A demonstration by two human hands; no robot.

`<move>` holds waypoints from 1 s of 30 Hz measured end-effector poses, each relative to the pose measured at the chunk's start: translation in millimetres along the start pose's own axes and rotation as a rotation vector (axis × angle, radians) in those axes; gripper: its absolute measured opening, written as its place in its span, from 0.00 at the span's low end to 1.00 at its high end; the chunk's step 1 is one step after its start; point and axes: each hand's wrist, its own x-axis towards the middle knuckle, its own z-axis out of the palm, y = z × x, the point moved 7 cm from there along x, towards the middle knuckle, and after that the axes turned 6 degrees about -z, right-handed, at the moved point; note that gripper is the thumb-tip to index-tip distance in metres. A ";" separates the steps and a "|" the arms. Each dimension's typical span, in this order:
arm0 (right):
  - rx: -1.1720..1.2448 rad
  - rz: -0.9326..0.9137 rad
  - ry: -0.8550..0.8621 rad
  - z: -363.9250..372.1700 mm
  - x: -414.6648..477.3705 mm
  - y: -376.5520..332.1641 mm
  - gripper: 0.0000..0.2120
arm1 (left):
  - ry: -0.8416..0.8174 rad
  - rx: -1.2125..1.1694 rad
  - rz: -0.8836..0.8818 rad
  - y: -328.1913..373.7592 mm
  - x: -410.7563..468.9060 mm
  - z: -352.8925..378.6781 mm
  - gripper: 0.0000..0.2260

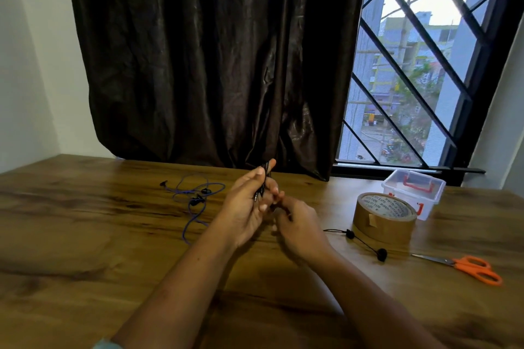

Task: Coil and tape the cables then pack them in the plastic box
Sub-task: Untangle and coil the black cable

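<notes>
Above the middle of the wooden table, my left hand holds loops of a black earphone cable wound over its fingers. My right hand is just right of it, fingers curled and pinching the same cable. The cable's loose end with two black earbuds trails right across the table. A purple cable lies loose and tangled to the left. A brown tape roll stands at the right, with the clear plastic box with red clasps behind it.
Orange-handled scissors lie on the table at the far right. A dark curtain hangs behind the table, beside a barred window. White walls close in on the left and right.
</notes>
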 end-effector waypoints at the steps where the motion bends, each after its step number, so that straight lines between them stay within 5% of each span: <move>1: -0.002 0.006 -0.040 4.2 -0.8 0.3 0.13 | 0.014 -0.004 0.014 1.8 0.6 -1.2 0.15; 13: -0.151 -0.093 -0.248 15.6 -3.0 -15.7 0.13 | 0.165 0.572 0.183 12.7 0.4 -14.4 0.10; 19: -0.470 -0.250 -0.229 1.8 -1.2 -27.2 0.08 | 0.121 1.361 0.198 2.1 -1.3 -12.6 0.14; 24: -0.737 -0.333 -0.047 -31.4 3.0 -28.8 0.10 | 0.032 1.239 0.054 -4.3 -8.4 -7.5 0.16; 30: -0.763 -0.182 0.121 -67.8 6.7 -12.0 0.13 | -0.122 0.908 -0.150 -17.4 -11.0 -0.6 0.11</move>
